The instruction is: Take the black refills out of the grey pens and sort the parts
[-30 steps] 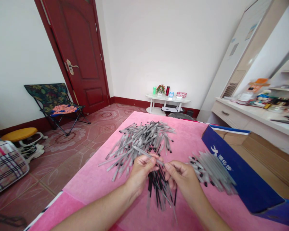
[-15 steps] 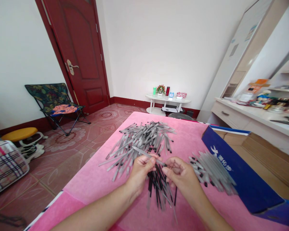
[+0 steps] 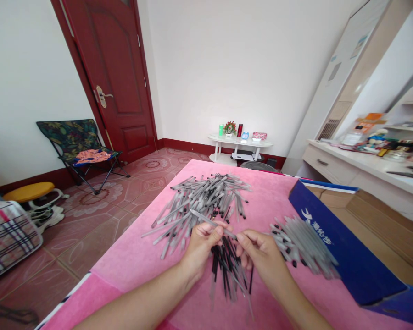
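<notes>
A grey translucent pen [image 3: 202, 217] slants between my two hands, its pointed end up and to the left. My left hand [image 3: 201, 245] is closed around its middle, thumb on top. With thumb and forefinger, my right hand [image 3: 259, 250] pinches the pen's lower right end, and the fingers hide that end. Below the hands lies a loose heap of thin black refills [image 3: 227, 270]. Behind them spreads a big pile of grey pen barrels [image 3: 206, 192], some with black ends. Right of my right hand, more grey pens [image 3: 306, 245] lie roughly side by side.
A blue cardboard box [image 3: 344, 256] stands open on the right of the pink-covered table [image 3: 131, 243]. Beyond are a white side table [image 3: 241, 140], a dresser [image 3: 347, 162] with clutter, a folding chair [image 3: 79, 142] and a yellow stool [image 3: 29, 191].
My right hand's fingers have closed over the pen's black end, which showed before. My left hand and the pen have barely moved.
</notes>
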